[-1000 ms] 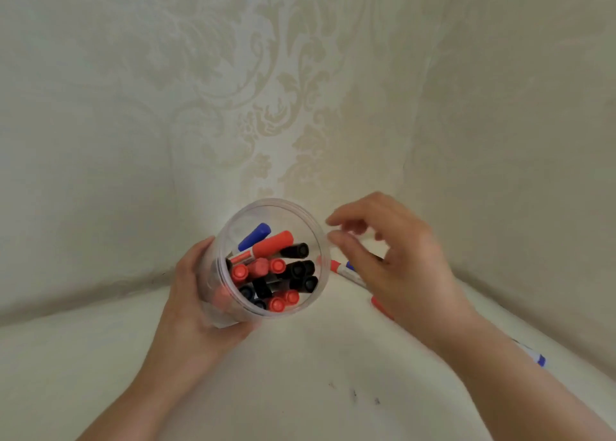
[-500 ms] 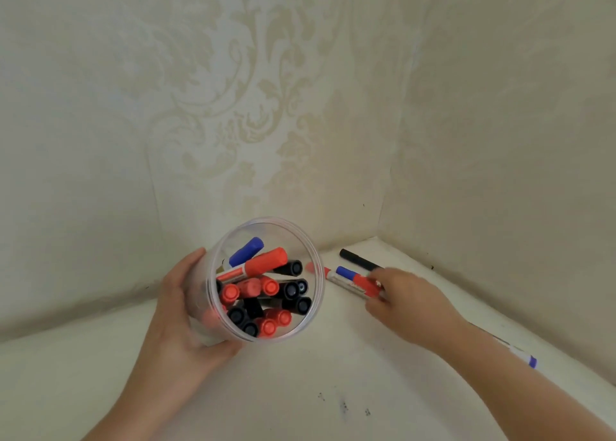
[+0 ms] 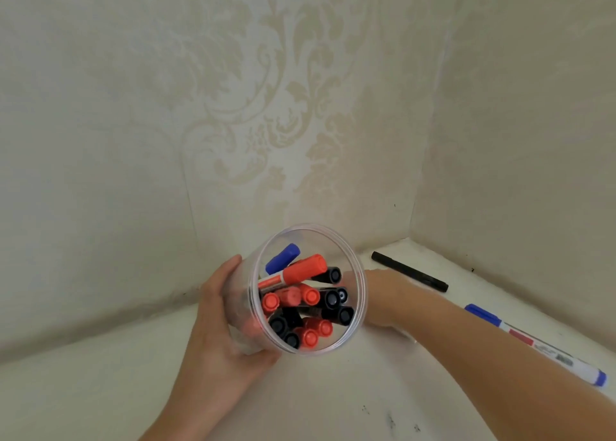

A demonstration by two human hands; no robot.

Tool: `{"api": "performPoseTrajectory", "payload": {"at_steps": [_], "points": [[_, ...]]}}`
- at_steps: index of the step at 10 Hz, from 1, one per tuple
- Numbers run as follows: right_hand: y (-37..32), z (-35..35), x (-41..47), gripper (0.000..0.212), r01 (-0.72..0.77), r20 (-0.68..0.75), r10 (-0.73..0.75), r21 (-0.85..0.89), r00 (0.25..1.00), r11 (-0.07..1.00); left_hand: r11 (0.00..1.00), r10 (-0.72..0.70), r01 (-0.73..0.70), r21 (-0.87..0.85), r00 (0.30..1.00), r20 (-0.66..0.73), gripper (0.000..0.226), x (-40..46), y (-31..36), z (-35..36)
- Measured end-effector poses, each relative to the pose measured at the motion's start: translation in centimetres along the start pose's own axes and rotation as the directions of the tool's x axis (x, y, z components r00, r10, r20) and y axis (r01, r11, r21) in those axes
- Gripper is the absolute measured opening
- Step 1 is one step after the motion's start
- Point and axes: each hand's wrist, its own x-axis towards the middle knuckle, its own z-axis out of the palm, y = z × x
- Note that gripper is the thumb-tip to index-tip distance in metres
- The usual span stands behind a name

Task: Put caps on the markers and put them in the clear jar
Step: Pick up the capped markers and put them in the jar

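- One view only, from the head, looking forward and steeply down into a corner where two walls (image 3: 233, 107) meet a white surface (image 3: 100, 390).
- It sits close above the jar (image 3: 360, 294), seeing straight into its open mouth; both forearms enter from the near edge.

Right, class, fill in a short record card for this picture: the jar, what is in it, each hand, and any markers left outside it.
jar: clear jar, tilted, mouth toward the camera
contents: capped markers in red, black and blue
left hand: left hand grips the jar's side
right hand: right hand reaches behind the jar; fingers hidden
outside the jar: black marker and blue marker, both on the white surface near the wall
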Motion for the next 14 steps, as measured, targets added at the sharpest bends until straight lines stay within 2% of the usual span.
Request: {"api": "performPoseTrajectory", "payload": {"at_steps": [1,2,3,4,5,6,7,8,9,10,11,12,13,14], "points": [[-0.1,-5.5,-4.0,0.015,-0.069,-0.295,0.132,0.216,0.946,0.974,0.998,0.005,-0.004,-0.057,1.0,0.02,0.105,0.3,0.0,0.0],[0.5,-11.9,-8.7,0.01,0.228,-0.64,0.461,0.704,0.614,0.673,0.989,0.05,-0.047,-0.139,0.999,0.018,0.107,0.6,-0.2,0.3],[-1.7,-15.4,-12.5,0.005,0.687,-0.749,0.509,0.632,0.423,0.359,0.993,0.046,-0.047,-0.105,0.999,-0.011,0.107,0.4,0.1,0.2],[-5.0,-15.2,-12.9,0.011,0.758,-0.815,0.399,0.556,0.419,0.339,0.993,0.05,-0.052,-0.106,0.999,-0.021,0.104,0.0,0.6,0.1],[-8.1,-13.9,-11.7,0.015,0.77,-0.825,0.298,0.559,0.48,0.307,0.991,0.054,-0.057,-0.121,0.998,-0.024,0.103,0.1,0.9,0.2],[-9.6,-12.2,-10.7,0.012,0.692,-0.753,0.195,0.656,0.629,0.3,0.988,0.052,-0.05,-0.148,0.999,0.012,0.109,0.6,0.7,0.2],[-10.0,-10.9,-10.7,0.011,0.591,-0.671,0.053,0.685,0.74,0.425,0.99,0.048,-0.048,-0.131,0.999,-0.003,0.11,0.6,0.8,0.1],[-9.5,-11.0,-11.1,0.025,0.489,-0.626,0.062,0.663,0.778,0.567,0.991,0.061,-0.064,-0.115,0.998,-0.028,0.106,0.1,1.1,0.0],[-8.6,-11.4,-11.3,0.029,0.5,-0.753,0.191,0.581,0.63,0.642,0.991,0.052,-0.054,-0.121,0.999,-0.016,0.104,0.0,1.1,0.0],[-8.9,-10.9,-10.7,0.013,0.475,-0.78,0.13,0.494,0.613,0.728,0.989,0.092,-0.092,-0.113,0.996,-0.004,0.106,0.0,1.0,0.1],[-9.7,-10.2,-10.4,0.01,0.483,-0.709,-0.013,0.466,0.705,0.741,0.986,0.114,-0.113,-0.119,0.994,-0.006,0.108,0.0,0.9,0.2],[-9.7,-10.4,-10.7,0.02,0.52,-0.637,-0.16,0.43,0.754,0.738,0.986,0.131,-0.132,-0.102,0.991,-0.018,0.112,0.1,0.4,0.3],[-9.0,-10.8,-11.3,0.036,0.48,-0.534,-0.259,0.33,0.805,0.813,0.991,0.091,-0.091,-0.094,0.996,-0.006,0.115,0.1,0.2,0.5],[-6.9,-11.1,-12.4,0.036,0.51,-0.675,-0.131,0.401,0.726,0.761,0.993,0.066,-0.062,-0.105,0.997,0.033,0.11,0.7,-0.5,0.5]]}}
